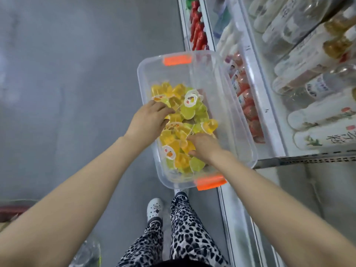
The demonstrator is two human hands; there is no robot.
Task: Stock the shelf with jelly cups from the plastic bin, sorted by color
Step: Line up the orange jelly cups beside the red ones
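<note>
While the jelly cups (183, 124) lie heaped in the near two-thirds of the plastic bin (143, 78), yellow, orange and green all jumbled together, both hands are down in the pile. Left hand (149, 117) sits by the bin's left wall, fingers curled onto yellow cups. Right hand (205, 147) is nearer the bin's close end, fingertips tucked down among orange ones. Whether either one actually pinches a cup I cannot tell (the fingertips are buried in the heap).

Judgement call: the sorting has to happen right here, so each hand should gather one colour only, yellows in the left, say, and greens in the right. Lift by the rim rather than squeezing the soft sides or dragging at the lids. Small handfuls too, because cups this smooth will likely spill.

Shelf (268, 120) runs just beside the bin's right wall, with bottles (248, 112) lined up past it. No jelly cups show there, so stocking looks barely begun. Grey floor (77, 83) lies left of the bin.
</note>
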